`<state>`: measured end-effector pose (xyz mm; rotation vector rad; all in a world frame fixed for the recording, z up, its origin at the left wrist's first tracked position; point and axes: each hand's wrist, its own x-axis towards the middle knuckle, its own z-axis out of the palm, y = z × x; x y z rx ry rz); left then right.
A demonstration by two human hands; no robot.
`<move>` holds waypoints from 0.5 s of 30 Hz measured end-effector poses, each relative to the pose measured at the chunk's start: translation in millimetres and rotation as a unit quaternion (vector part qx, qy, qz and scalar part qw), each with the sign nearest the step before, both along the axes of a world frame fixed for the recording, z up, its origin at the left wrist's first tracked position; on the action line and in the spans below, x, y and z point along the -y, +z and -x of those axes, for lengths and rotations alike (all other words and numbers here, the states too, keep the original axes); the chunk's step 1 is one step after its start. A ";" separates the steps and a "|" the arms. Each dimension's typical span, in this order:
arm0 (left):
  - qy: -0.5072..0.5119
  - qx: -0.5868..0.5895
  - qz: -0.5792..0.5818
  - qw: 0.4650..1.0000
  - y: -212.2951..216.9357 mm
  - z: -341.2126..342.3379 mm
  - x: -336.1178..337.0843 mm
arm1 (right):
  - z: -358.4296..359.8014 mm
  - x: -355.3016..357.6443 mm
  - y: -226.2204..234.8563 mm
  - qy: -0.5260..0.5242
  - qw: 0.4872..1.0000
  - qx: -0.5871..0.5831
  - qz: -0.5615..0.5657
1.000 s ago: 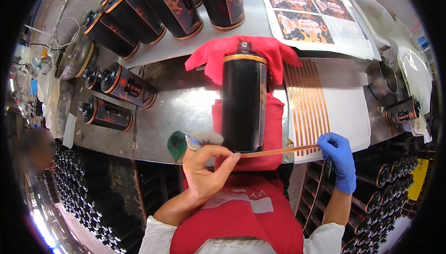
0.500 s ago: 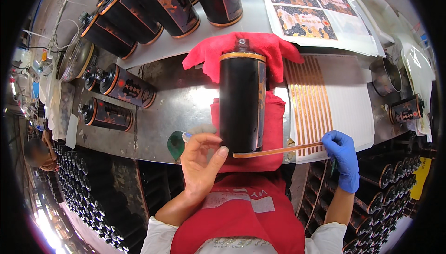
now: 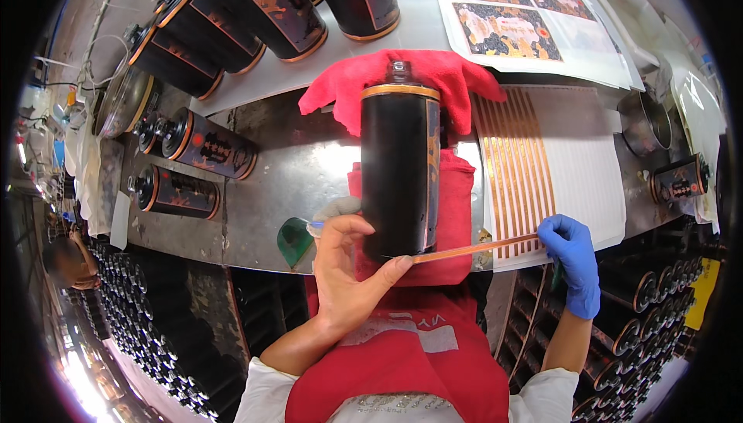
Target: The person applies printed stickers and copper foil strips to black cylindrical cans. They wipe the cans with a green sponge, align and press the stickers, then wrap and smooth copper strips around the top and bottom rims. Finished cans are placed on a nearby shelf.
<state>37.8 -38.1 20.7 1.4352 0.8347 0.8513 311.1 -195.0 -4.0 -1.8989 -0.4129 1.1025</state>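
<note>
A large black bottle (image 3: 395,171) with a decorated panel lies on red cloth, its neck pointing away from me and its base towards me. My left hand (image 3: 340,268) curves round the base's left corner, index finger at the side. Its thumb presses the left end of a copper-coloured strip (image 3: 472,250) against the base edge. Grey-white covering shows on some of its rear fingers. In a blue glove, my right hand (image 3: 571,256) pinches the other end, so the strip runs taut between the hands. A similar copper band (image 3: 400,92) rings the bottle's shoulder.
Right of the bottle lies a white sheet (image 3: 592,167) bearing rows of copper strips (image 3: 518,160). A green scraper-like piece (image 3: 293,243) rests by my left hand. Smaller bottles (image 3: 209,144) lie at left; tall ones (image 3: 263,5) stand behind. Printed sheets (image 3: 495,32) occupy the back right.
My left hand has moved right and closed in on the bottle's base. Its thumb now rests on the strip's left end, which hung free before. The right hand has barely moved.
</note>
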 end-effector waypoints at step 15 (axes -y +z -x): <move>-0.018 -0.086 -0.143 0.986 13.7 8.9 -3.9 | 2.1 2.4 -5.7 0.009 0.997 0.075 -0.011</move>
